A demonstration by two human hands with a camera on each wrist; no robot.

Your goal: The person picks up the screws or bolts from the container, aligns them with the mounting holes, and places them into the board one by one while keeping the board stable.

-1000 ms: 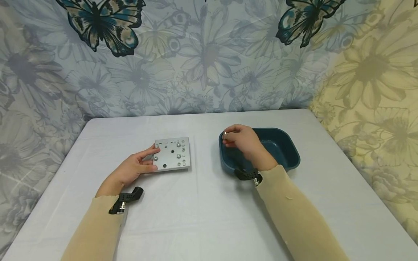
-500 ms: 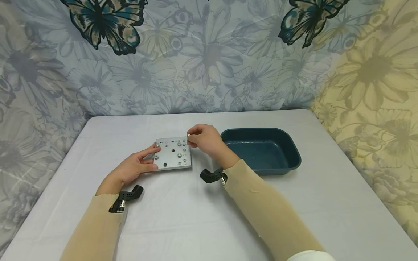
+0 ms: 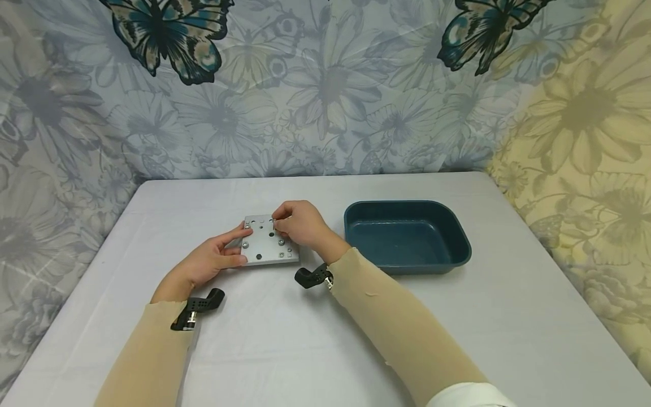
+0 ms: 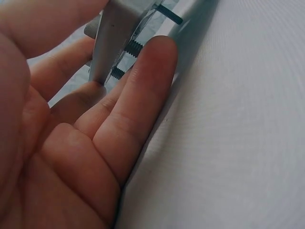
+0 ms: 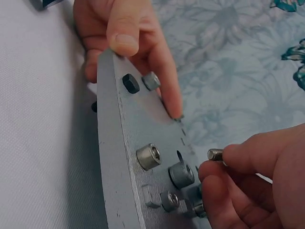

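My left hand (image 3: 205, 261) grips the left edge of a silver metal plate (image 3: 264, 249), thumb on its near side and fingers at the far side. Socket-head screws (image 5: 149, 156) and a black hex bolt head (image 5: 130, 83) stand on the plate's face. Threaded bolt ends (image 4: 134, 48) stick out beneath it in the left wrist view. Over the plate's far right part, my right hand (image 3: 304, 226) pinches a short silver metal pin (image 5: 215, 154) between thumb and fingers. The pin stands just off the face in the right wrist view; its other end is hidden by the fingers.
A dark teal plastic tub (image 3: 407, 265) stands on the white-covered table (image 3: 285, 339), right of the plate. Behind the table hangs a flowered cloth (image 3: 325, 113) with butterflies. Both wrists carry black camera mounts (image 3: 310, 277).
My right hand has come left from the tub to the plate, carrying the small metal pin. My left hand and the plate stay nearly where they were.
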